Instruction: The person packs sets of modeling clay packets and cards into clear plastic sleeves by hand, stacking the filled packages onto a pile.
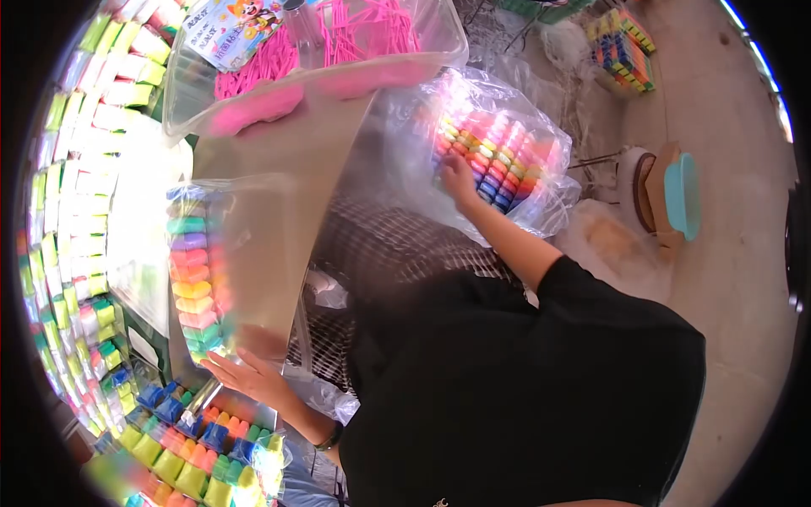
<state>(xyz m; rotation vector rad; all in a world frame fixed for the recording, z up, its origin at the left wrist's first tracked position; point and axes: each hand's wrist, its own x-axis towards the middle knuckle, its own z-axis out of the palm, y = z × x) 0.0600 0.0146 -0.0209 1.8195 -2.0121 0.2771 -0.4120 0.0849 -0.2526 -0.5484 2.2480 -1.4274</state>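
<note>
My left hand [249,378] lies on the table at the near end of a long row of coloured pieces [194,283] in clear wrapping. Its fingers are stretched out and touch the end of the row. My right hand [459,179] reaches into a large clear plastic bag [549,139] on my lap side. Rows of small multicoloured pieces [498,160] fill this bag. The right fingers are curled against one of those rows; their tips are partly hidden.
A clear plastic bin [182,97] with pink sticks [372,29] and a printed card [232,34] stands on the table [279,194]. Stacked packets [76,203] line the left side, more packs [182,456] lie below. A turquoise-topped stool [683,196] is on the floor.
</note>
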